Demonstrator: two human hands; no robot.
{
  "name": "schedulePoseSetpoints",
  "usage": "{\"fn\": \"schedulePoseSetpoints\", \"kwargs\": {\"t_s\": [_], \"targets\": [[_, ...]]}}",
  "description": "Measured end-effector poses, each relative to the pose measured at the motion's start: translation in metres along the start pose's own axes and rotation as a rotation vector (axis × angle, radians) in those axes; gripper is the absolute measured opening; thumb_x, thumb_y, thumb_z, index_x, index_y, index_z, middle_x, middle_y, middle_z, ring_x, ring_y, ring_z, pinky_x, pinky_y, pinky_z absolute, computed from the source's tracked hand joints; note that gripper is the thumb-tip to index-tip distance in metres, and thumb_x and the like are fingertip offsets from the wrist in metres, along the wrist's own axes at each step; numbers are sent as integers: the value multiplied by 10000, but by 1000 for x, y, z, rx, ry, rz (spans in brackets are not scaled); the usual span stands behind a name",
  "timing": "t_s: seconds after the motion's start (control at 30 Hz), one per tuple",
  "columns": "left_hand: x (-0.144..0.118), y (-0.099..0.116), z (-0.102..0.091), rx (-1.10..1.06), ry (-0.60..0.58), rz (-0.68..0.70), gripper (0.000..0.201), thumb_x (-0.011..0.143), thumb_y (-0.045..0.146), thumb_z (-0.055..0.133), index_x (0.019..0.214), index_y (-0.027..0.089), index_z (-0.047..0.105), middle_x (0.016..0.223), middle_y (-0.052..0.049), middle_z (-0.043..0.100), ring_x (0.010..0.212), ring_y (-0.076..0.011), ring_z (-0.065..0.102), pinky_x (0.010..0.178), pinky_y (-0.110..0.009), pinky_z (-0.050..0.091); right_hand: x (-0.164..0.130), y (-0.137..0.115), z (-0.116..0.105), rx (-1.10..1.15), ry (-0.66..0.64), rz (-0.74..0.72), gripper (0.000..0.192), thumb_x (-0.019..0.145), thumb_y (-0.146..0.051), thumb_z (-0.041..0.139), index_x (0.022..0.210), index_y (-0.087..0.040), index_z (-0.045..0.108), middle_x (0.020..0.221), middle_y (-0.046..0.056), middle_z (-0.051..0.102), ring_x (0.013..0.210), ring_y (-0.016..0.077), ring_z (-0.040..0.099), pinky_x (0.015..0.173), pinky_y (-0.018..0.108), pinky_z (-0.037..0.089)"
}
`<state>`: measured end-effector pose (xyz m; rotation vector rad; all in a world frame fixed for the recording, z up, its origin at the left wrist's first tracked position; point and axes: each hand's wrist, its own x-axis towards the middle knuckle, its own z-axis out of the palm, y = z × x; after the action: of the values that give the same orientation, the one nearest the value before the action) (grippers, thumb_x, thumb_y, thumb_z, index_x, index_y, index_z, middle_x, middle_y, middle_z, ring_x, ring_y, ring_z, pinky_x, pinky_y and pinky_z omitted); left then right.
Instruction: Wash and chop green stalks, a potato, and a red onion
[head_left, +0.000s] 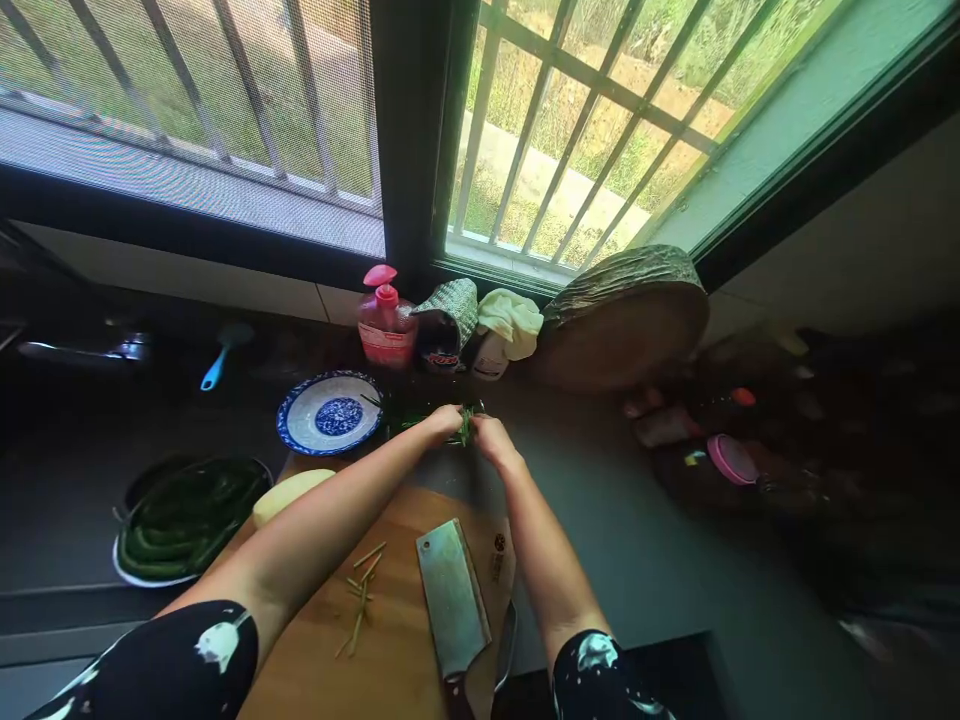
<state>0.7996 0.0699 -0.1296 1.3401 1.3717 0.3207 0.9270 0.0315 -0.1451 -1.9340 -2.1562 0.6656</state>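
Both my hands reach forward past the wooden cutting board (390, 640). My left hand (444, 422) and my right hand (491, 437) together grip a small bunch of green stalks (466, 427) between them, over a dark container on the counter. A cleaver (452, 598) lies flat on the board, blade pointing away. A few cut stalk pieces (361, 595) lie to its left.
A blue-and-white plate (330, 412) sits left of my hands. A bowl of green peppers (180, 520) and a pale potato (289, 492) lie at the left. A pink soap bottle (386, 322), cloths and a round wooden block (622, 320) stand under the barred window.
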Motion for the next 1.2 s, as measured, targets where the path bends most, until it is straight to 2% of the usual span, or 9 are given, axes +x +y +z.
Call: {"fn": "schedulePoseSetpoints", "kwargs": {"t_s": [0.23, 0.47, 0.6, 0.67, 0.77, 0.87, 1.0, 1.1, 1.2], "targets": [[-2, -15, 0, 127, 54, 115, 413, 614, 31, 584, 1005, 118, 682, 966, -95, 706, 995, -232, 609, 808, -247, 450, 4, -3, 11, -138, 46, -8, 261, 828, -244, 560, 1061, -179, 657, 1014, 100, 626, 929, 193, 570, 812, 263, 430], [-16, -19, -15, 67, 93, 105, 319, 701, 119, 588, 1010, 120, 665, 856, -72, 703, 828, -179, 639, 726, -233, 480, -37, -18, 24, -89, 213, 45, 242, 869, -203, 502, 1061, -165, 645, 1033, 95, 593, 940, 171, 559, 836, 259, 430], [-48, -25, -41, -112, 95, 85, 210, 730, 188, 587, 920, 124, 650, 668, -22, 635, 566, -107, 567, 560, -212, 455, -90, -59, 67, -44, -143, -262, 224, 856, -218, 522, 1038, -173, 645, 981, 73, 612, 910, 171, 562, 813, 262, 445], [-74, -29, -55, -251, 48, 98, 181, 699, 215, 624, 852, 119, 633, 632, -6, 603, 528, -87, 528, 538, -210, 442, -110, -81, 88, -71, -299, -458, 381, 774, -254, 641, 1145, -179, 587, 1134, 92, 568, 984, 198, 534, 836, 291, 450], [-119, -41, -75, -316, -24, 106, 236, 634, 290, 679, 790, 122, 621, 617, 5, 588, 527, -78, 506, 535, -208, 423, -121, -105, 106, -187, -378, -611, 654, 669, -303, 748, 1256, -186, 482, 1245, 120, 483, 1072, 251, 468, 856, 356, 458], [-162, -68, -91, -296, -25, 60, 282, 593, 354, 694, 763, 143, 615, 601, 19, 570, 525, -78, 487, 520, -205, 395, -120, -120, 110, -274, -416, -623, 747, 603, -350, 801, 1253, -201, 463, 1175, 115, 495, 1052, 267, 455, 817, 376, 479], [-206, -131, -101, -318, 62, -99, 313, 562, 392, 692, 744, 155, 600, 586, 27, 550, 526, -87, 483, 509, -214, 388, -129, -129, 117, -233, -426, -602, 865, 512, -468, 833, 1217, -129, 463, 1106, 147, 504, 1008, 285, 457, 796, 393, 485], [-231, -180, -94, -363, 113, -232, 373, 534, 403, 696, 778, 143, 589, 599, 25, 555, 538, -97, 502, 521, -224, 403, -145, -132, 130, -177, -379, -488, 903, 492, -492, 835, 1217, -120, 447, 1122, 156, 491, 1029, 293, 442, 817, 412, 469], [-248, -211, -75, -377, 131, -301, 364, 550, 389, 669, 801, 142, 577, 613, 24, 562, 547, -106, 521, 525, -229, 414, -158, -131, 141, -133, -364, -384, 720, 623, -394, 792, 1213, -155, 457, 1128, 130, 490, 1033, 266, 445, 851, 402, 439]]}}
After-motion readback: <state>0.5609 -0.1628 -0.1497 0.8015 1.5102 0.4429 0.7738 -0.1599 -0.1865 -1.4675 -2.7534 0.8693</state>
